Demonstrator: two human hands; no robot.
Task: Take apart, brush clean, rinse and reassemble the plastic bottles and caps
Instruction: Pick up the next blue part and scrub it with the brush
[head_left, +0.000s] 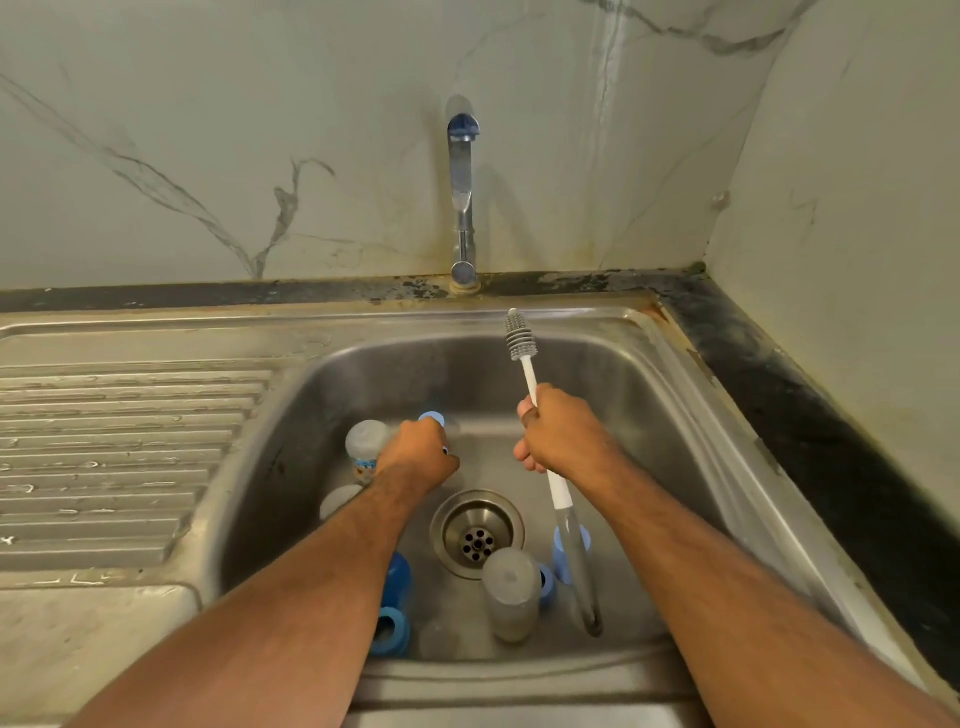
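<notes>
My right hand (563, 434) grips the white handle of a bottle brush (519, 336), its grey bristle head pointing up toward the back of the sink (670, 374). My left hand (421, 452) reaches down into the basin and grips a clear bottle with a light blue cap (434, 417); most of that bottle is hidden by the hand. Beside it stands a labelled clear bottle (366, 447). Another clear bottle (511, 595) stands near the front, and my left forearm partly hides one more clear bottle (337, 500).
Blue caps lie in the basin: dark blue ones (392, 621) at the front left, light blue ones (563, 551) by the brush handle. The drain (478, 532) sits mid-basin. A chrome tap (462, 197) rises behind. A ribbed draining board (119, 457) lies left.
</notes>
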